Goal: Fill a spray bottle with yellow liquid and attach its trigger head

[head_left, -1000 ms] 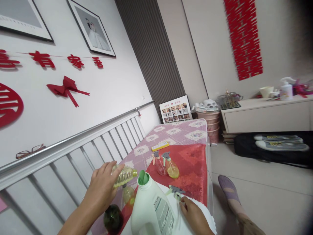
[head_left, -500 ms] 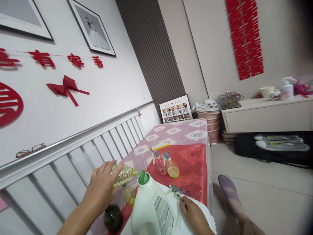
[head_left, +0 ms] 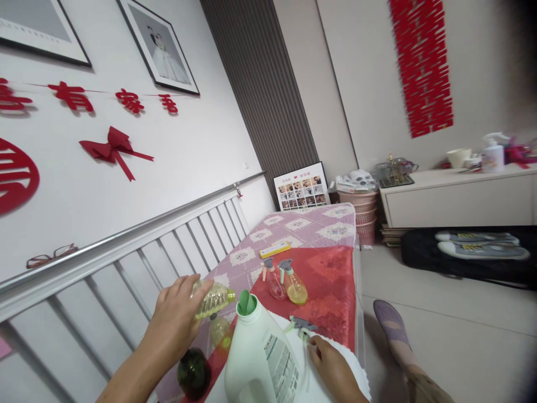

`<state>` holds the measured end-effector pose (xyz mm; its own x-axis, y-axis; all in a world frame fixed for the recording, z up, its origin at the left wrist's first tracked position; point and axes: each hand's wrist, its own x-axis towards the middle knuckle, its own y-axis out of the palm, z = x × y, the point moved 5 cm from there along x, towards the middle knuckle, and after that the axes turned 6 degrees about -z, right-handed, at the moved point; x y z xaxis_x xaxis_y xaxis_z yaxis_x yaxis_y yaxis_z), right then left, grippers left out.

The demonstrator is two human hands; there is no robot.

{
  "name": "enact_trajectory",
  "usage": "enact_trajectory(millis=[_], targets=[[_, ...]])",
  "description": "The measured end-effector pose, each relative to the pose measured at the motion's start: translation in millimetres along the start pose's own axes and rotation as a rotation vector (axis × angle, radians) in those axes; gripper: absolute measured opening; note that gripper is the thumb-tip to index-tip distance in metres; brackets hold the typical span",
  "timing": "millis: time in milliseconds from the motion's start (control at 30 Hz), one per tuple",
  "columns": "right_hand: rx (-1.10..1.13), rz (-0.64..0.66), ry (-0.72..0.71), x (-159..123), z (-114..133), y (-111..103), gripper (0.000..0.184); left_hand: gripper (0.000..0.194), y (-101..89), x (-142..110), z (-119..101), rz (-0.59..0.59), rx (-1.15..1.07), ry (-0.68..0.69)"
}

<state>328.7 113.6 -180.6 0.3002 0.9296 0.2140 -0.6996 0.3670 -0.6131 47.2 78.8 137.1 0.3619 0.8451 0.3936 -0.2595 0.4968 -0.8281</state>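
Note:
My left hand [head_left: 178,305] is wrapped round a ribbed clear bottle [head_left: 215,299] of yellowish liquid. The bottle lies tilted nearly level, its mouth just left of the opening of a pale green detergent jug [head_left: 254,355]. A green spout shows inside the jug's neck. To the jug's right, my right hand [head_left: 329,361] pinches a grey and pale green spray head [head_left: 304,324], its thin tube hanging below. Another yellowish bottle [head_left: 220,333] and a dark green round bottle [head_left: 193,372] stand under my left forearm.
Two spray bottles, one pinkish [head_left: 274,282] and one with yellow liquid [head_left: 296,288], stand on a red cloth [head_left: 331,280]. Behind them lies a yellow box [head_left: 274,250] on the patterned bedspread [head_left: 300,224]. A white slatted rail [head_left: 184,235] runs along the left; a cabinet [head_left: 461,196] stands right.
Hardly anything differs. Both hands keep their places, with the bottle at the jug's mouth and the spray head in the right; the camera view shifts very slightly.

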Motion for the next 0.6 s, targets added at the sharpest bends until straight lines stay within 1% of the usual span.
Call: enact_trajectory(millis=[200, 400, 600], targets=[[-0.002, 0.002, 0.005, 0.6, -0.6, 0.9, 0.029, 0.075, 1.4, 0.0, 0.8, 0.003, -0.018, 0.011], [-0.006, 0.014, 0.010, -1.1, 0.3, 0.3, 0.031, 0.077, 1.4, -1.5, 0.1, -0.061, 0.017, 0.005], [0.002, 0.016, 0.009, 0.7, -3.5, 4.9, 0.031, 0.074, -2.0, 0.3, 1.4, -0.009, -0.005, 0.015]])
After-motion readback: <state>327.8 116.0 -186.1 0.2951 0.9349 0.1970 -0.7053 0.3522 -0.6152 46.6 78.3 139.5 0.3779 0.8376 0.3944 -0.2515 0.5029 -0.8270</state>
